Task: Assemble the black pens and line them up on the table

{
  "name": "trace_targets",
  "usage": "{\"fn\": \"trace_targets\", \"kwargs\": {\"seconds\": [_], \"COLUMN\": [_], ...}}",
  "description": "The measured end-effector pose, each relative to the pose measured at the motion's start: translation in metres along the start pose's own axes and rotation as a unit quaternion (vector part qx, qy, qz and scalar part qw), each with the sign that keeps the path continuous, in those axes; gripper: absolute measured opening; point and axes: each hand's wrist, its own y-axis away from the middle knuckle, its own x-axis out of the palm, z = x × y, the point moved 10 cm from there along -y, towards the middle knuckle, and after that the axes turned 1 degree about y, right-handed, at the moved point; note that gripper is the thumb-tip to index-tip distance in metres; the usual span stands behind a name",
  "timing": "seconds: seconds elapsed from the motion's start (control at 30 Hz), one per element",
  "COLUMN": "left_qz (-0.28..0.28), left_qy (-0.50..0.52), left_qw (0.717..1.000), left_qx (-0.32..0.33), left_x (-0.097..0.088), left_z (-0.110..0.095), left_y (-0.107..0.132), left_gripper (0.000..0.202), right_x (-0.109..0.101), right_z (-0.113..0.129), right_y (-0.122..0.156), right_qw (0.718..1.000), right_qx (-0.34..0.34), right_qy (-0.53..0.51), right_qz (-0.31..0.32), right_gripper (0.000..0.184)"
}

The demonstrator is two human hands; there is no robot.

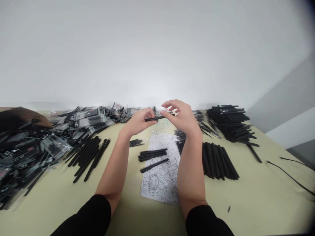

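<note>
Nearest, towards six o'clock, were the person's black sleeves (86, 216), lying over a pale yellow table (145, 219). Taking the scribbled sheet of paper (161, 185) as the centre of the clock, a small dark bit (229, 208) lay at four o'clock. On the sheet, partly over its left edge, one lone pen (154, 165) rested, and just beyond it a small bunch of pens (152, 154). At three o'clock, beside the right forearm, a row of black pens (219, 160) lay side by side, and farther out the same way was a thin black cable (297, 181). At nine o'clock there was a looser group of pens (87, 154).

Farther away, at twelve o'clock, both hands were above the table. The left hand (139, 121) was closed, with thumb and bent fingers, on one end of a black pen (157, 118), which was held almost level. The right hand (183, 114) was partly open, its thumb and fingers spread around the other end (whether it touched the pen, I could not tell).

At two o'clock stood a high stack of black pens (230, 123). From nine to eleven o'clock spread a heap of plastic packets (90, 116). Behind everything rose a white wall (152, 49).
</note>
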Motion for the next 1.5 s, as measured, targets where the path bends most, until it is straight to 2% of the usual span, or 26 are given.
{"fn": "trace_targets", "kwargs": {"seconds": [0.17,0.33,0.5,0.67,0.8,1.0,1.17,1.3,1.4,1.5], "left_qz": [0.027,0.042,0.024,0.005,0.018,0.032,0.017,0.000,0.002,0.026], "left_qy": [-0.041,-0.055,-0.027,-0.003,0.035,0.078,0.089,0.037,-0.022,-0.079], "left_qw": [0.999,0.998,0.999,1.000,0.999,0.995,0.994,0.998,0.997,0.990], "left_qx": [0.015,-0.002,0.011,-0.009,-0.037,-0.049,-0.057,-0.056,-0.068,-0.113], "left_x": [0.006,0.006,-0.001,-0.004,-0.001,0.004,0.004,-0.001,-0.004,-0.005], "left_z": [0.002,0.002,0.002,0.004,0.006,0.006,0.008,0.010,0.019,0.042], "left_y": [0.000,0.001,0.001,0.002,0.004,0.004,0.003,0.001,0.002,0.003], "left_gripper": [0.010,0.011,0.010,0.014,0.017,0.019,0.023,0.026,0.029,0.030], "right_x": [0.026,0.053,0.055,0.057,0.057,0.064,0.062,0.051,0.030,-0.008], "right_z": [0.014,0.013,0.008,0.001,-0.001,-0.002,-0.004,-0.026,-0.057,-0.089], "right_y": [0.000,0.000,0.000,0.000,-0.001,0.001,0.002,0.006,0.016,0.033], "right_qw": [0.996,0.987,0.985,0.983,0.984,0.978,0.977,0.973,0.961,0.947], "right_qx": [-0.009,0.020,0.029,0.043,0.045,0.039,0.040,0.101,0.181,0.255], "right_qy": [0.022,-0.026,-0.033,-0.001,-0.028,-0.031,-0.039,0.011,0.055,0.100], "right_qz": [0.086,0.157,0.164,0.179,0.172,0.203,0.204,0.207,0.203,0.168], "right_gripper": [0.012,0.012,0.014,0.016,0.012,0.013,0.012,0.009,0.009,0.015]}}
